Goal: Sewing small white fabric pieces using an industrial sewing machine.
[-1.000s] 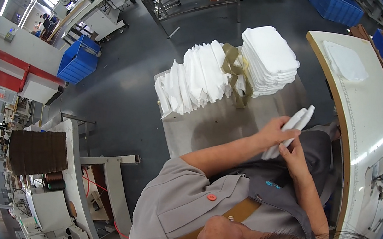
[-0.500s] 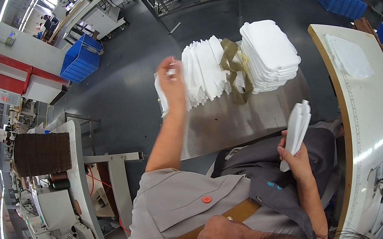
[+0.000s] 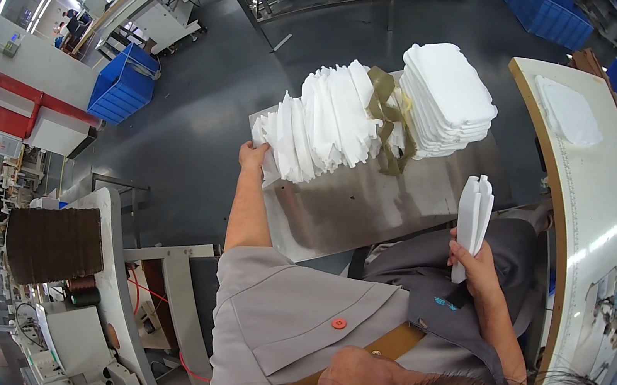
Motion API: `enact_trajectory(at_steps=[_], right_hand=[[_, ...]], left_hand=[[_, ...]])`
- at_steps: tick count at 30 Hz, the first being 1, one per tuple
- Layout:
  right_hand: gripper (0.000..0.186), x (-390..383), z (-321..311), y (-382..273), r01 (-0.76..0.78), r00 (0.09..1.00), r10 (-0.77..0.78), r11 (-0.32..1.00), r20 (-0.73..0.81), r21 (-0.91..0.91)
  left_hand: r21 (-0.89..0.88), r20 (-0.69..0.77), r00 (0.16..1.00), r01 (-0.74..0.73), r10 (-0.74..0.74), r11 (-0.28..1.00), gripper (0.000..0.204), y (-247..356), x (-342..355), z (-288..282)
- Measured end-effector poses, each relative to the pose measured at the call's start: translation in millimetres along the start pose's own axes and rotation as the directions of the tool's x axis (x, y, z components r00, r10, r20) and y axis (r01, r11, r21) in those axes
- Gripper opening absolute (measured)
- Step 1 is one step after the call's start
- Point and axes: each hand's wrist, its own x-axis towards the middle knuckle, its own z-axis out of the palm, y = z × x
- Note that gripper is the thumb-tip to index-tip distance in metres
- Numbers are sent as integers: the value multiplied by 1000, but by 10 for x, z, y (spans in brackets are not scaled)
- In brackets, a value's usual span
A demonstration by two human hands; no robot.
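Note:
My left hand [image 3: 253, 156] is at the left end of a leaning row of white cloth pieces [image 3: 313, 127], its fingers closed on the outermost piece and partly hidden by it. The row lies on a metal table [image 3: 352, 214]. My right hand [image 3: 480, 266] grips a small folded bundle of white cloth pieces [image 3: 476, 207] upright, above my lap. An olive-brown strap [image 3: 391, 129] lies between the row and a neat flat stack of white cloth pieces [image 3: 446, 94].
To the right stands a pale curved worktable [image 3: 596, 199] with a flat white piece [image 3: 567, 110] on it. A sewing station [image 3: 111, 244] with brown ribbed material [image 3: 54, 245] is at the left. Blue crates [image 3: 124, 86] stand on the floor.
My left hand has moved left and down from above the row to its left end. The row now spreads farther left. My right hand keeps its bundle nearly in place.

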Motion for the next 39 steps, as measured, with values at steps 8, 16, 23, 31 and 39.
enact_trajectory(at_steps=[8,16,23,31,39], right_hand=[[37,14,62,-61,-22,1000,22,999,1,-30],[36,-13,28,-30,-27,999,25,999,-31,-37],[36,-7,33,-19,-18,1000,18,999,-14,-29],[36,-19,31,-17,-33,999,33,999,-12,-24],[35,-16,9,7,-20,1000,20,1000,-22,-8]], left_hand=[[-420,174,970,231,-172,877,56,-86,139,-343],[-367,291,953,192,-84,910,50,-85,-34,-51],[500,164,971,-232,172,834,104,73,-93,-47],[653,-55,996,-14,66,757,110,389,-410,15],[686,-43,998,69,-54,725,93,442,-520,-146]])
